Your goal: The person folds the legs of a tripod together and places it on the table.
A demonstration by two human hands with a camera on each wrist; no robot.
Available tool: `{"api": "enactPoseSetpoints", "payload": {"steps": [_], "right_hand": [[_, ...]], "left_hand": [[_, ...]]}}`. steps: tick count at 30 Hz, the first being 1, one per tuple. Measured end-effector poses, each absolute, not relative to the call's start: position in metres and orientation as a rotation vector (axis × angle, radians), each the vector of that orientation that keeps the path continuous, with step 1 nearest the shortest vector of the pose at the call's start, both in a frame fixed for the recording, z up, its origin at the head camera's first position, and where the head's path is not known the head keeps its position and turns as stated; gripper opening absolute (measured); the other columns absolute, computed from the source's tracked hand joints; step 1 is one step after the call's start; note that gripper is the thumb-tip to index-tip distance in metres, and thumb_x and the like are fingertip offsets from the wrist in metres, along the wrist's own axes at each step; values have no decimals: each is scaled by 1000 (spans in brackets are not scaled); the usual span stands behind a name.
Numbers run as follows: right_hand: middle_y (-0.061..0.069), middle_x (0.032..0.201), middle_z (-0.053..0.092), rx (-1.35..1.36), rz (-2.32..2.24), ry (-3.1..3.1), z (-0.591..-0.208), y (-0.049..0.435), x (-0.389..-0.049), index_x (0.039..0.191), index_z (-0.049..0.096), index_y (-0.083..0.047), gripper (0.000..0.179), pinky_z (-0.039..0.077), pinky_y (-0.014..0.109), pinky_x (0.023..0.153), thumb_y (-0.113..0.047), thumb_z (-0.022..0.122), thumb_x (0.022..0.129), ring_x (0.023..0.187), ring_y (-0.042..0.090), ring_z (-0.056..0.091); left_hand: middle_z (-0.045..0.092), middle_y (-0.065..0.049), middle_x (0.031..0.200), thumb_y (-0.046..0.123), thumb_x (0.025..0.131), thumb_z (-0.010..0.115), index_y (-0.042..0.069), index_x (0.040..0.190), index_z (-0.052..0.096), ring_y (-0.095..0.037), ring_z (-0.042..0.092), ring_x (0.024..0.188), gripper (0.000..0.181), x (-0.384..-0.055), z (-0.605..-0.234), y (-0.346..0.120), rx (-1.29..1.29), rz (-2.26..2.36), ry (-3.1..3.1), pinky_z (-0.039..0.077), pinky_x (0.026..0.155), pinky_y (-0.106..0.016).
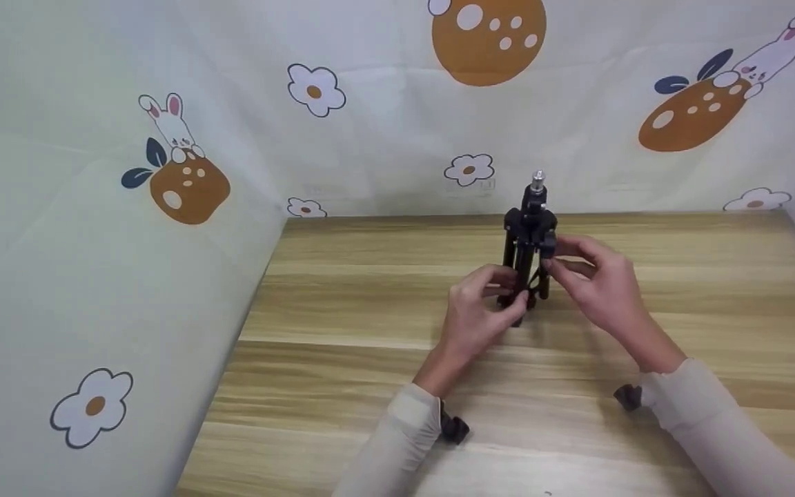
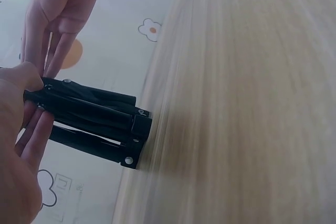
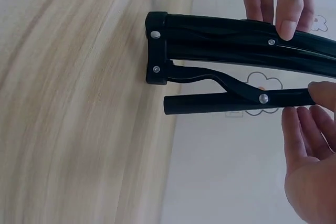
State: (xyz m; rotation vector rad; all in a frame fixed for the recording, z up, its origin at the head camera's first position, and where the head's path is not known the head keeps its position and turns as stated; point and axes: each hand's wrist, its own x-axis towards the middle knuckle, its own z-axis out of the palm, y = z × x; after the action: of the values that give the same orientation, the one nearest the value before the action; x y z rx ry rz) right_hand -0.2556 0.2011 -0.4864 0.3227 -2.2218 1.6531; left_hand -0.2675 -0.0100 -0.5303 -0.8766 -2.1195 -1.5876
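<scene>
A small black tripod [image 1: 534, 224] stands upright towards the back of the table, a silver screw [image 1: 538, 181] at its top. Its legs hang almost folded together. My left hand [image 1: 475, 307] holds the leg bundle low down, thumb on the near side and fingers behind. On the other side, my right hand [image 1: 601, 279] pinches one leg between thumb and fingers. In the right wrist view that leg [image 3: 197, 104] stands slightly apart from the others, joined by a curved brace [image 3: 223, 78] to the lower bracket [image 3: 156, 51].
The tripod is on a wood-grain table [image 1: 342, 310]. Behind it and to the left rise cloth walls [image 1: 384, 138] printed with rabbits, oranges and flowers. Black wrist-worn pieces [image 1: 454, 428] show beside the light sleeves [image 1: 397, 442].
</scene>
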Motion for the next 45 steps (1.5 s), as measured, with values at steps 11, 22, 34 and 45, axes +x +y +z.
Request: {"api": "enactPoseSetpoints", "payload": {"steps": [11, 22, 34, 45], "right_hand": [[10, 117, 80, 344, 1625, -2207, -489, 199, -257, 119, 79, -1, 23, 68, 25, 92, 2, 78, 97, 107, 4, 76], [18, 119, 80, 361, 1561, -2240, -491, 199, -257, 119, 77, 4, 22, 66, 21, 93, 4, 76, 98, 107, -3, 74], [18, 120, 79, 357, 1529, -2270, -494, 198, -256, 120, 77, 4, 21, 64, 16, 92, 0, 75, 100, 107, -6, 72], [19, 121, 79, 351, 1508, -2283, -495, 196, -256, 122, 76, 4, 22, 65, 18, 94, 0, 74, 101, 107, -7, 72]], "left_hand": [[79, -8, 108, 2, 92, 81, 3, 111, 73, -11, 79, 100, 20, -270, -530, -12, -846, -1531, -2126, 66, 89, -16], [80, -8, 110, 4, 93, 82, 4, 113, 74, -8, 79, 99, 21, -269, -530, -11, -820, -1572, -2150, 67, 87, -17], [80, -8, 109, 4, 94, 81, 4, 113, 74, -7, 79, 98, 20, -267, -530, -11, -812, -1591, -2166, 68, 86, -18], [79, -8, 110, 5, 95, 82, 4, 114, 74, -6, 78, 99, 21, -267, -528, -12, -814, -1598, -2164, 68, 87, -19]]}}
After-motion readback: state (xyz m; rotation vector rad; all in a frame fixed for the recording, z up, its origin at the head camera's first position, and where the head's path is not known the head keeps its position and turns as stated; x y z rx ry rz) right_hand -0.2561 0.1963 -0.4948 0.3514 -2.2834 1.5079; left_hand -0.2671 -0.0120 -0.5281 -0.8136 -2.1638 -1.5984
